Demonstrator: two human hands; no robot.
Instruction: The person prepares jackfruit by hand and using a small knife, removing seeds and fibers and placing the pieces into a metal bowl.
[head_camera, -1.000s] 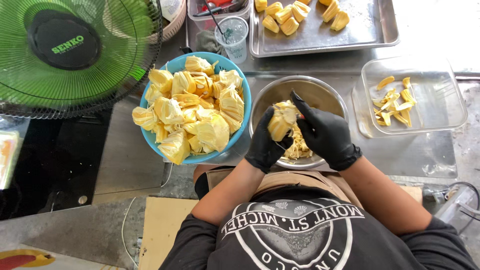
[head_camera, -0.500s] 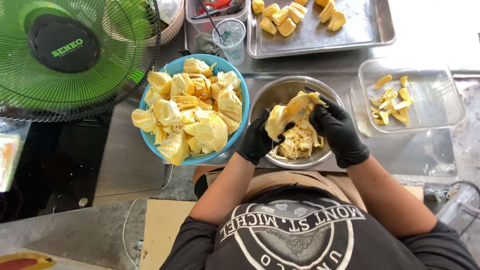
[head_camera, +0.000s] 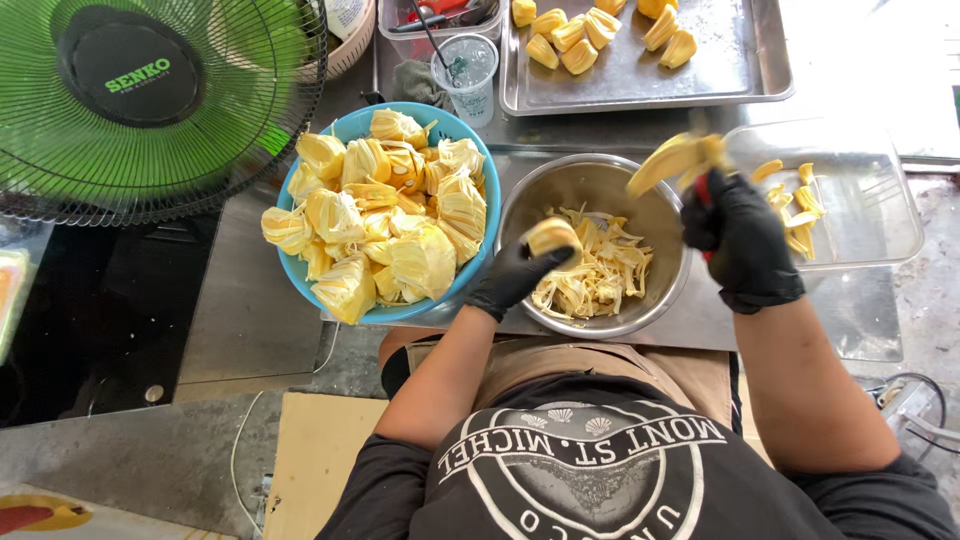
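lifting a fruit strip (head_camera: 675, 160), right hand (head_camera: 740, 240) has left the steel bowl (head_camera: 600, 190).

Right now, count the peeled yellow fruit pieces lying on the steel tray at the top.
7 visible. They sit on the steel tray along its far edge: four clustered at left, three toward the middle. The frame's top cuts some off, so more may lie out of view.

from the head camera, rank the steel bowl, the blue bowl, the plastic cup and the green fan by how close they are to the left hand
From the left hand:
1. Steel bowl, directly under it.
2. Blue bowl, just left.
3. Plastic cup, beyond, at the top.
4. Green fan, far left.
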